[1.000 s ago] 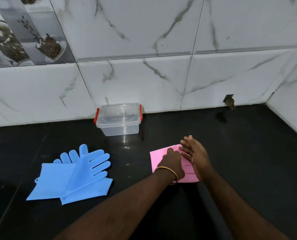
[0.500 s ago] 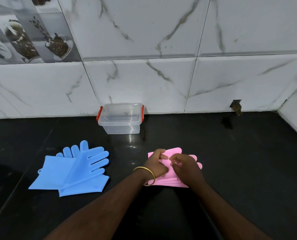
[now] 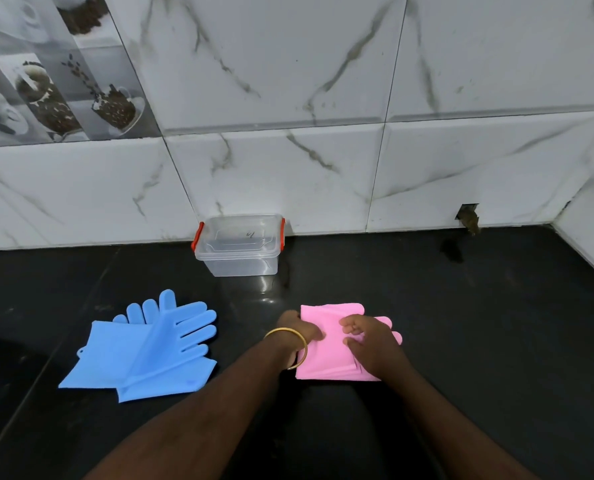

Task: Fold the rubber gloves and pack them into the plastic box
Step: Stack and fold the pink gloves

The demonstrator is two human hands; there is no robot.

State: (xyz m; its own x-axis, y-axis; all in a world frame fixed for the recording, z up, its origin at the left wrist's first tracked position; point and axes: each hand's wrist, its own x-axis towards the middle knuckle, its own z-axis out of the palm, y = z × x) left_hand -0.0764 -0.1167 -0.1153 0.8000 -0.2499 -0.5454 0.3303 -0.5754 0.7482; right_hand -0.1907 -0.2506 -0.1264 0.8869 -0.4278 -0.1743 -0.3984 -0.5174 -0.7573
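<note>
**Both hands on the folded pink gloves**

While lying flat on the black tabletop (image 3: 496,323), well in front of the plastic box (image 3: 239,244) and a little to its right: pink gloves (image 3: 326,358), folded into a stacked bundle, glove fingertips poking out on the side away from the box's left clip. Left hand (image 3: 297,330), gold bangle (image 3: 287,346) at the wrist, at the bundle's left edge, fingers curled onto the pink rubber. Right hand (image 3: 366,336) on top of the bundle's right half, fingers bent, knuckles up, tips pressing into the fold; whether pinching a layer or only pressing, cannot tell. Blue gloves (image 3: 143,351) spread unfolded, one overlapping the other, in front of the box and off to its left, well apart from both hands. Box itself clear, lid on, red clips at both ends, against the marble-tiled wall (image 3: 323,168).
</note>
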